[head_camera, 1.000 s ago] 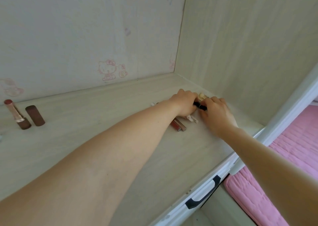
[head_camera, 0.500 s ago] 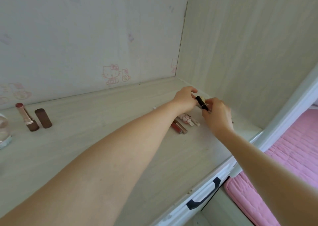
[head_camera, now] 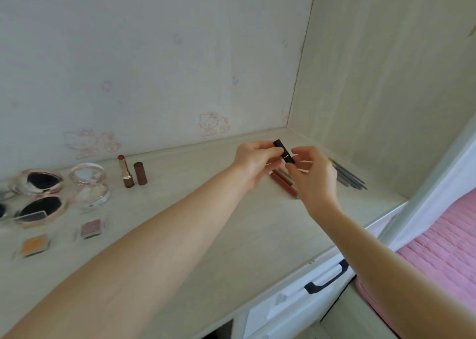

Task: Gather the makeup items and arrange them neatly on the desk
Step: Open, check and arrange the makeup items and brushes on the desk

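Our left hand [head_camera: 253, 162] and right hand [head_camera: 313, 175] are raised together above the desk [head_camera: 231, 235], both pinching a black lipstick tube [head_camera: 284, 151]: left fingers curled round its upper end, right thumb and fingertips closed on its lower end. Beneath the tube, reddish lip gloss tubes [head_camera: 284, 184] lie on the desk; right of it, thin pencils [head_camera: 347, 175] lie side by side. Well left of the tube stand an uncapped lipstick [head_camera: 125, 171] and its brown cap [head_camera: 140, 173] just beside it. Farther left sit open round compacts [head_camera: 41, 193], holding dark puffs, a clear round case [head_camera: 90, 184], and small square pans [head_camera: 91, 228].
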Motion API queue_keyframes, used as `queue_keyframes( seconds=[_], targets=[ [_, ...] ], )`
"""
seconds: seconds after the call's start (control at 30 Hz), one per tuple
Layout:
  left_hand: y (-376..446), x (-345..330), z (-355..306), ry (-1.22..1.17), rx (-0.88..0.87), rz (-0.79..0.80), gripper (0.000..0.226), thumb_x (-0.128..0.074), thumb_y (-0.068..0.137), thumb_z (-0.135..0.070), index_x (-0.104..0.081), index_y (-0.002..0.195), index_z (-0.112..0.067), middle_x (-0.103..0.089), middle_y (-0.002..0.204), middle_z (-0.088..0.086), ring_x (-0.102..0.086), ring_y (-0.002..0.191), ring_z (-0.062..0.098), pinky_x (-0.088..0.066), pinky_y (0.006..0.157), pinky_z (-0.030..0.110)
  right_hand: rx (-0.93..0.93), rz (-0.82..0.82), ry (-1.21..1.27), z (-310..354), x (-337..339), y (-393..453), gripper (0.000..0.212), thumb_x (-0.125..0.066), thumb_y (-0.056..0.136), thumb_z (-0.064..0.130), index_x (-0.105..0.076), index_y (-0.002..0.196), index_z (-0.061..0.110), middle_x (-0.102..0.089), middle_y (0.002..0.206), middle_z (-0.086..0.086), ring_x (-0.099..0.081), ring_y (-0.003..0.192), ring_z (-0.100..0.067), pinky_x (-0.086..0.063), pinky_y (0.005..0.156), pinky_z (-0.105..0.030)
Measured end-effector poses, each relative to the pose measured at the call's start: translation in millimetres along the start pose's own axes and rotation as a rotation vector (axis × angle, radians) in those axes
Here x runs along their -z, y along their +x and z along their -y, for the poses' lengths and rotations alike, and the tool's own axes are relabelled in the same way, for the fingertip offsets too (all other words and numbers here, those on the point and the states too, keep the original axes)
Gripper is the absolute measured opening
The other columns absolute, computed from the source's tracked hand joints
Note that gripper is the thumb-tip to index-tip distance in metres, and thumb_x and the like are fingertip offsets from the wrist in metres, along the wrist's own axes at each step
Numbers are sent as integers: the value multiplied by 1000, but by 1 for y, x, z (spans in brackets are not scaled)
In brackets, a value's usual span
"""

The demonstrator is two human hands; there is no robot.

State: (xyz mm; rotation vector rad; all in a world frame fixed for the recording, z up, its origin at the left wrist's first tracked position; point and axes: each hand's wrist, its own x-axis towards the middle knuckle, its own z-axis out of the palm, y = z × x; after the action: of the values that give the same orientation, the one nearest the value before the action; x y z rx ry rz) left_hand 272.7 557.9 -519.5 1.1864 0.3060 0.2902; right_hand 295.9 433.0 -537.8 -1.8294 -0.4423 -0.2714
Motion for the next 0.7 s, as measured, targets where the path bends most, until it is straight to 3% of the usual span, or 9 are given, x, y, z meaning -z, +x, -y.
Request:
queue_keyframes(
  seconds=[0.1,0.23,0.43,0.7],
  targets=[
    [-27,27,-9,-28,32,-18,28,-63,87,1,-59,114,8,-66,99,19,-63,83,23,-56,83,29,23,38,17,18,-14,-22,21,-68,84,6,-62,98,20,-66,90,11,-64,82,0,-55,73,-21],
    [-66,62,-16,4,31,-36,29,-63,88,-3,-59,116,5,-68,105,19,-65,90,24,-54,88,32,66,97,53,43,-33,-52,19,-71,83,10,-61,94,23,-67,89,11,-63,82,5,-45,63,-3],
    [-115,109,-21,-13,-6,-131,18,-66,87,-4,-63,104,0,-68,103,21,-67,89,26,-56,85,30,104,211,144,63,-71,-99,22,-72,81,9,-61,88,26,-68,82,13,-65,81,2,-51,68,-14],
    [-164,166,-25,11,-58,-252,16,-63,88,-1,-60,104,3,-66,107,25,-69,88,27,-57,81,31,186,395,70,90,-104,-142,16,-67,86,10,-65,99,19,-68,90,12,-62,87,0,-49,68,-11]
  ],
)
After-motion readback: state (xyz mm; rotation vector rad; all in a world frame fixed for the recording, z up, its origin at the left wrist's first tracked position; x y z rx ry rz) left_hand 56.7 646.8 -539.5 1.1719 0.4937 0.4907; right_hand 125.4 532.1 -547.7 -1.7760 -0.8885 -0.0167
